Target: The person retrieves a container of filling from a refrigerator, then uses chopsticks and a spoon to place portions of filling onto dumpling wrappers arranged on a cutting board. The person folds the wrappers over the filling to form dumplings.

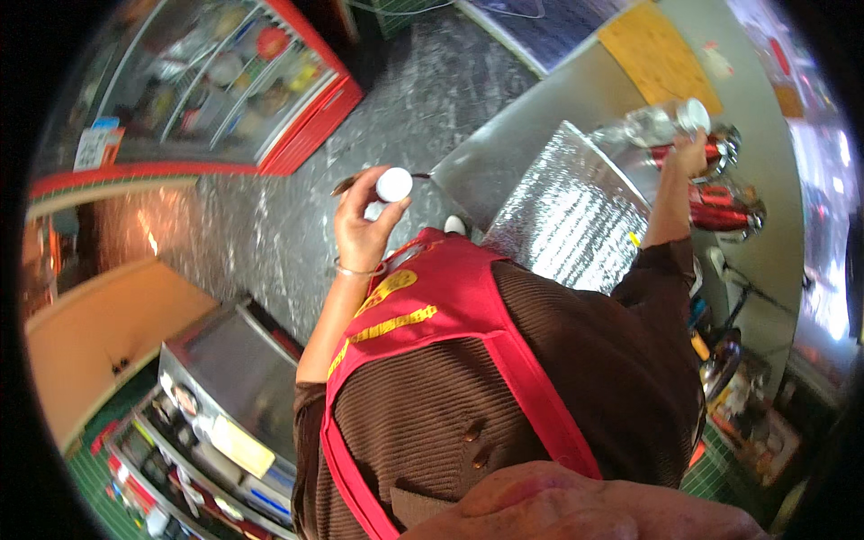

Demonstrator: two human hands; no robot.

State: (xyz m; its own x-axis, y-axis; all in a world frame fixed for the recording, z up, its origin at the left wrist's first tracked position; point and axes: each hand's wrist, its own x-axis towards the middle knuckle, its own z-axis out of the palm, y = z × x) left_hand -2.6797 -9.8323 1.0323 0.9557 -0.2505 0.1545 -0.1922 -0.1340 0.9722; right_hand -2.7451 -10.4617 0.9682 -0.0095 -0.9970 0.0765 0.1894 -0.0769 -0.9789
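Note:
My left hand (361, 226) is raised above the floor, gripping a small white round cup or lid (394, 184) between thumb and fingers. A thin dark handled tool (345, 185) also sticks out from this hand; its kind is unclear. Over the metal counter (533, 111), my right hand (690, 156) reaches far out, fingers closed around the white round end (694, 115) of a clear plastic container or sleeve (649, 128). Directly beside that hand stands a red and metallic vessel (717, 154); a second red vessel (725, 210) is nearer to me.
A silver foil sheet or bag (574, 216) covers part of the counter. A wooden board (658, 54) lies at its far end. At the left stand a red glass-fronted display fridge (310, 125) and a metal-topped unit (226, 364) with an open, filled drawer or rack (202, 466).

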